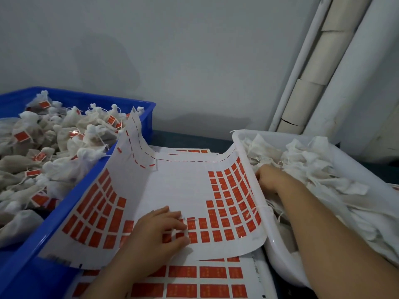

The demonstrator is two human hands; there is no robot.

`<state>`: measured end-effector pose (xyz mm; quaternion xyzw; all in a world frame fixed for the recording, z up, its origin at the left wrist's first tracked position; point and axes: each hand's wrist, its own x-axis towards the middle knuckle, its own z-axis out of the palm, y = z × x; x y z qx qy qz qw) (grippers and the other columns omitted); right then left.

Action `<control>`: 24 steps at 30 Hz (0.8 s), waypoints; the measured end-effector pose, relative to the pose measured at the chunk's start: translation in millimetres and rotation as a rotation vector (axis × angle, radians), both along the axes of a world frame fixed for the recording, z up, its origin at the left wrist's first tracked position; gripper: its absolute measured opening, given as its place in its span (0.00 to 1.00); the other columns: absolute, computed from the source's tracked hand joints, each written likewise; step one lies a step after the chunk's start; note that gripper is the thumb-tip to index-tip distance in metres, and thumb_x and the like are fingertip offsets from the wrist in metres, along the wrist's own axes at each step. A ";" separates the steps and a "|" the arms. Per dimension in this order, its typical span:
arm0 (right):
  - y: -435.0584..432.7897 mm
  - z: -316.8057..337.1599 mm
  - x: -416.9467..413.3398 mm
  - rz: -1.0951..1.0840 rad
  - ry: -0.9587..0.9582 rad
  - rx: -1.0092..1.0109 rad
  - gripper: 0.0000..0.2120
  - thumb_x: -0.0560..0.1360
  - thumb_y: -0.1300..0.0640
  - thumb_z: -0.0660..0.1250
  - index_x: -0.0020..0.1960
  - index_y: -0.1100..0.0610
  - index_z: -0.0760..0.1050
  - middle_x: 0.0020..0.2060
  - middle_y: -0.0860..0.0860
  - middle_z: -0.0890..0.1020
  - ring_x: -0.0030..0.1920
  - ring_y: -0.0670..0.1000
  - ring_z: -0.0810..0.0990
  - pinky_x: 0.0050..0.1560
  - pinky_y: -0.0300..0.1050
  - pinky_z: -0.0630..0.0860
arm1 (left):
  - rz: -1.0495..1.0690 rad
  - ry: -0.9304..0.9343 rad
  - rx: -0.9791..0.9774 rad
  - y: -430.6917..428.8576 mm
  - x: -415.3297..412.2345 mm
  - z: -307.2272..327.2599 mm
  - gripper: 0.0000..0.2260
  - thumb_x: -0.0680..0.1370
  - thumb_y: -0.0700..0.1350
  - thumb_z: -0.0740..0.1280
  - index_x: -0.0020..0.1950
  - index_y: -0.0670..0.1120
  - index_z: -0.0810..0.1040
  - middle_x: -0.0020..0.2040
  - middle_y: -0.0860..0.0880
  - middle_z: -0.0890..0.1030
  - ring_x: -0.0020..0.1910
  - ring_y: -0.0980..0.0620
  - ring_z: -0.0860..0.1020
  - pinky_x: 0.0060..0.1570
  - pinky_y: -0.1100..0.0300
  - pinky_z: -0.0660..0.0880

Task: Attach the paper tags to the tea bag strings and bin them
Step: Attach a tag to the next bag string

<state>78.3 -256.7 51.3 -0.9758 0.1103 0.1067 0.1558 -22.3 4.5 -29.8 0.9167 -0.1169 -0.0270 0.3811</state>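
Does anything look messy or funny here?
Yes. The top tag sheet does not lie flat: its sides curl up against the blue bin and the white bin, and its far left corner sticks up.

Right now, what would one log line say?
left hand: on tag sheet | right hand: in white tub, among tea bags | blue bin: tagged bags
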 end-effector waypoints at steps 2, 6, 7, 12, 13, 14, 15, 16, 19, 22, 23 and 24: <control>-1.6 4.3 1.8 -0.013 -0.106 -0.022 0.07 0.74 0.60 0.68 0.50 0.60 0.80 0.44 0.55 0.81 0.43 0.53 0.80 0.48 0.44 0.75 | -0.002 -0.002 0.006 0.3 -0.1 0.0 0.13 0.73 0.58 0.67 0.57 0.62 0.76 0.67 0.66 0.68 0.71 0.64 0.57 0.71 0.57 0.57; -10.3 20.7 -0.4 -0.065 -0.328 0.043 0.08 0.73 0.64 0.68 0.49 0.55 0.83 0.44 0.51 0.82 0.42 0.50 0.79 0.42 0.40 0.71 | -0.015 0.000 0.012 -1.0 -1.6 1.0 0.13 0.73 0.58 0.67 0.57 0.62 0.76 0.67 0.66 0.68 0.71 0.63 0.58 0.71 0.56 0.57; -13.5 24.7 -2.7 -0.087 -0.370 0.078 0.08 0.72 0.64 0.68 0.47 0.54 0.83 0.41 0.49 0.82 0.40 0.49 0.78 0.41 0.41 0.72 | -0.017 0.000 0.016 -1.7 -1.9 0.8 0.13 0.73 0.58 0.67 0.57 0.61 0.76 0.68 0.65 0.68 0.71 0.63 0.58 0.71 0.56 0.57; -23.7 33.7 -9.3 -0.178 -0.501 0.251 0.06 0.69 0.60 0.73 0.45 0.53 0.81 0.33 0.50 0.83 0.35 0.48 0.80 0.41 0.44 0.77 | -0.011 0.005 0.021 -2.3 -2.5 1.2 0.11 0.74 0.58 0.67 0.56 0.62 0.76 0.67 0.65 0.68 0.71 0.63 0.58 0.71 0.56 0.57; -23.8 34.6 -8.8 -0.188 -0.545 0.259 0.07 0.69 0.60 0.72 0.47 0.53 0.81 0.37 0.49 0.83 0.38 0.49 0.81 0.42 0.44 0.77 | -0.011 0.004 0.019 -2.5 -2.5 1.4 0.11 0.74 0.58 0.67 0.56 0.62 0.76 0.67 0.65 0.68 0.71 0.63 0.58 0.71 0.56 0.57; -23.6 35.3 -8.4 -0.193 -0.598 0.258 0.08 0.70 0.61 0.70 0.49 0.52 0.81 0.41 0.48 0.82 0.41 0.51 0.80 0.45 0.45 0.77 | -0.011 0.003 0.016 -2.7 -2.6 1.4 0.11 0.74 0.58 0.67 0.55 0.62 0.76 0.67 0.66 0.68 0.71 0.63 0.58 0.71 0.57 0.57; -22.9 35.7 -8.2 -0.196 -0.655 0.257 0.10 0.71 0.62 0.67 0.50 0.52 0.80 0.43 0.48 0.81 0.44 0.52 0.80 0.47 0.45 0.77 | -0.011 0.001 0.012 -2.8 -2.5 1.4 0.10 0.74 0.58 0.67 0.55 0.62 0.76 0.67 0.66 0.68 0.71 0.63 0.58 0.71 0.57 0.57; -22.3 36.0 -8.0 -0.200 -0.707 0.267 0.12 0.72 0.63 0.64 0.51 0.52 0.80 0.44 0.49 0.80 0.45 0.53 0.79 0.47 0.45 0.76 | -0.011 0.000 0.011 -2.7 -2.8 1.3 0.10 0.74 0.58 0.67 0.54 0.62 0.76 0.67 0.66 0.68 0.71 0.63 0.58 0.71 0.57 0.57; -20.8 35.0 -7.2 -0.202 -0.792 0.323 0.11 0.74 0.64 0.62 0.50 0.51 0.79 0.42 0.49 0.81 0.39 0.52 0.80 0.44 0.45 0.77 | -0.011 -0.005 0.011 -2.8 -3.2 0.6 0.09 0.74 0.58 0.66 0.54 0.62 0.76 0.66 0.66 0.69 0.71 0.64 0.59 0.70 0.57 0.58; -19.6 34.5 -6.5 -0.206 -0.932 0.332 0.10 0.74 0.63 0.65 0.52 0.54 0.80 0.41 0.45 0.78 0.40 0.46 0.76 0.45 0.38 0.71 | -0.010 -0.012 0.006 -2.5 -3.0 -0.1 0.10 0.74 0.58 0.66 0.55 0.62 0.76 0.65 0.66 0.70 0.70 0.64 0.59 0.69 0.59 0.58; -18.7 35.4 -7.0 -0.204 -0.968 0.347 0.09 0.74 0.62 0.66 0.53 0.54 0.80 0.40 0.44 0.78 0.40 0.43 0.75 0.45 0.36 0.69 | -0.009 -0.016 0.001 -2.5 -3.0 -0.2 0.10 0.74 0.57 0.66 0.55 0.62 0.76 0.65 0.66 0.70 0.70 0.65 0.60 0.69 0.60 0.59; -17.3 36.6 -7.8 -0.194 -0.986 0.372 0.10 0.74 0.62 0.66 0.53 0.54 0.80 0.39 0.43 0.77 0.39 0.41 0.75 0.45 0.35 0.69 | -0.006 -0.019 -0.008 -2.4 -3.4 0.5 0.09 0.74 0.57 0.66 0.54 0.62 0.76 0.64 0.66 0.71 0.69 0.65 0.60 0.69 0.60 0.59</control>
